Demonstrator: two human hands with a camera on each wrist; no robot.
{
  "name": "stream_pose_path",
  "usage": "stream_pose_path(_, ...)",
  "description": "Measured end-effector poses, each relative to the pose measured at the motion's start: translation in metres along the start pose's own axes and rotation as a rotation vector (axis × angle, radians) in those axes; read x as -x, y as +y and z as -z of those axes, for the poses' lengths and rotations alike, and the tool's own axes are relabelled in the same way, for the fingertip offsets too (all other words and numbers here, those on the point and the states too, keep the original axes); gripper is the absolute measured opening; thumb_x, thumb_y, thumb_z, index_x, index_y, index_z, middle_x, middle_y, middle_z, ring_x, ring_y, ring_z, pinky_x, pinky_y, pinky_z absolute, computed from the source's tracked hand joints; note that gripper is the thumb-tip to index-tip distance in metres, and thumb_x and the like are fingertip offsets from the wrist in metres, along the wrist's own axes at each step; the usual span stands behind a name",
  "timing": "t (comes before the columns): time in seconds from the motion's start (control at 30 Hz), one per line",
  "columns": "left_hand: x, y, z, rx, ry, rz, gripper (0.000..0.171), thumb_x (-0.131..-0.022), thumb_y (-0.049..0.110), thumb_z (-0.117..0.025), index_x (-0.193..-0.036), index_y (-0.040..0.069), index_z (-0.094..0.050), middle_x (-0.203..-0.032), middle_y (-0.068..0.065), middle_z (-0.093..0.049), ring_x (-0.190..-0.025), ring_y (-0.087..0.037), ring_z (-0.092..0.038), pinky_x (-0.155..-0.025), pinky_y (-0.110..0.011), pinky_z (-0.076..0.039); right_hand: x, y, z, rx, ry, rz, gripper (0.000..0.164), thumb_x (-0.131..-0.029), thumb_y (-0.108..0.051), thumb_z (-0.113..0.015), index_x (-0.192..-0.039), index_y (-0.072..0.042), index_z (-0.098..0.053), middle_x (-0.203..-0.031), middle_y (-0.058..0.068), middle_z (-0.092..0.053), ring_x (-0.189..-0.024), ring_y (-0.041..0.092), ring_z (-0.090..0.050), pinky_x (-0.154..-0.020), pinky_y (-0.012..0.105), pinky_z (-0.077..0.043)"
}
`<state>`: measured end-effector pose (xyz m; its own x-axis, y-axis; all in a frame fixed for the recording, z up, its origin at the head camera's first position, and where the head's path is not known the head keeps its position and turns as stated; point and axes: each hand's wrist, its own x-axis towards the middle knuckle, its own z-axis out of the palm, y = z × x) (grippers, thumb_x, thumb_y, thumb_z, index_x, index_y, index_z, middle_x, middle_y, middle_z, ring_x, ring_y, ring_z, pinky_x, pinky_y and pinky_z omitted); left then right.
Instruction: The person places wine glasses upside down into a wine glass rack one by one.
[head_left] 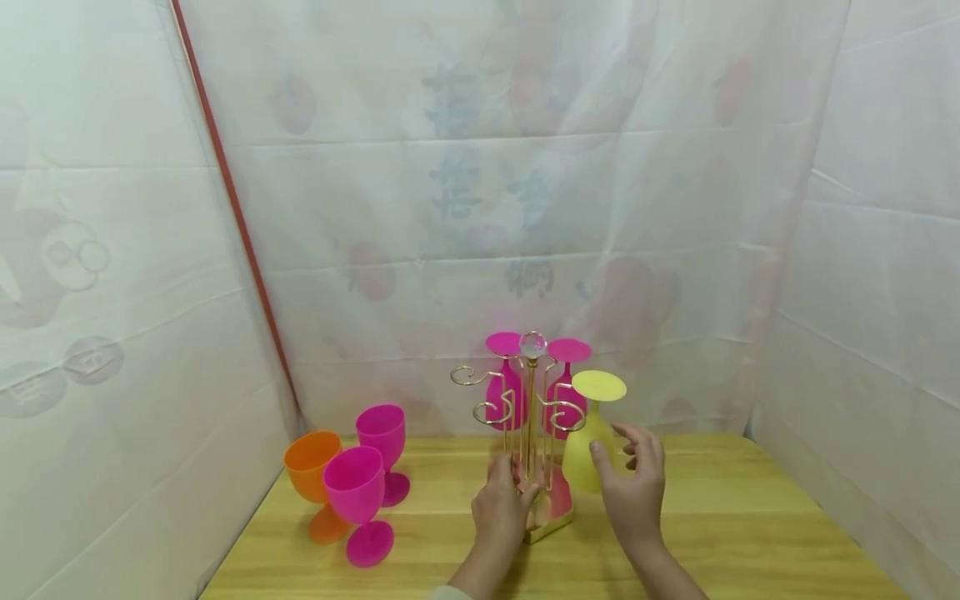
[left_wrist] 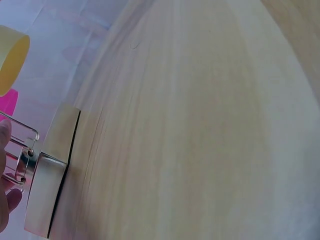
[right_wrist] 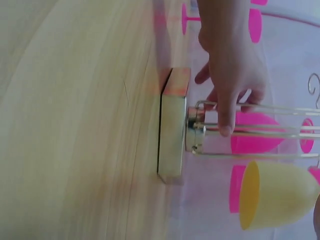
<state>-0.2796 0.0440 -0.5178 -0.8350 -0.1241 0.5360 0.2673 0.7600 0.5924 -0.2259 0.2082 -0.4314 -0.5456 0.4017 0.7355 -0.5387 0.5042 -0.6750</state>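
Note:
A gold wire goblet rack with curled hooks and a clear ball on top stands on the table. My left hand grips its wires low down, just above the gold base. Upside down at the rack's right side is a yellow goblet, its stem close by the front right hook. My right hand holds this goblet by the bowl, thumb in front and fingers on the far right side. Two pink goblets, one at back left and one at back right, hang upside down on the rack.
Left of the rack, an orange goblet, a front pink goblet and a rear pink goblet stand upright close together. The wooden table ends at a pale printed curtain, with more curtain along both sides.

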Motion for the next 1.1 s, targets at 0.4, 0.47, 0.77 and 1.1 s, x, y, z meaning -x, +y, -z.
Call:
stream_pose_path(0.4,0.001,0.0,-0.001,-0.019,0.044,-0.013,0.051,-0.065,0.044,-0.088,-0.098,0.022,-0.056,-0.072,0.01,-0.063,-0.052,-0.002,-0.046,-0.049,-0.023,-0.032,0.016,-0.016,-0.015,-0.118,-0.239,0.206,0.027,-0.081,0.007,-0.073,-0.102,-0.008,-0.068,-0.086,0.009,-0.064,-0.071,0.008,-0.059,-0.056,0.015,-0.051)
stream_pose_path(0.47,0.001,0.0,-0.002,-0.029,0.056,-0.026,0.051,-0.065,0.045,-0.088,-0.098,0.021,-0.058,-0.071,0.011,-0.062,-0.052,-0.001,-0.046,-0.048,-0.023,-0.031,0.017,-0.018,-0.018,-0.108,-0.27,0.171,0.026,-0.083,0.003,-0.073,-0.106,-0.008,-0.068,-0.09,0.007,-0.065,-0.076,0.008,-0.061,-0.059,0.016,-0.053)
stream_pose_path(0.77,0.002,0.0,-0.006,-0.058,0.145,-0.096,0.05,-0.063,0.043,-0.09,-0.095,0.021,-0.059,-0.067,0.011,-0.061,-0.049,0.001,-0.041,-0.045,-0.02,-0.026,0.018,-0.019,-0.033,-0.087,-0.446,-0.109,0.043,-0.088,-0.004,-0.07,-0.13,-0.004,-0.059,-0.119,0.007,-0.062,-0.104,0.028,-0.066,-0.081,0.028,-0.058)
stream_pose_path(1.1,0.006,0.002,-0.01,-0.082,0.152,-0.108,0.044,-0.067,0.04,-0.088,-0.09,0.022,-0.056,-0.064,0.016,-0.054,-0.048,0.003,-0.038,-0.044,-0.019,-0.025,0.016,-0.013,-0.043,-0.033,-0.546,-0.218,0.051,-0.095,-0.013,-0.064,-0.143,-0.005,-0.047,-0.127,0.013,-0.06,-0.116,0.031,-0.061,-0.092,0.034,-0.054)
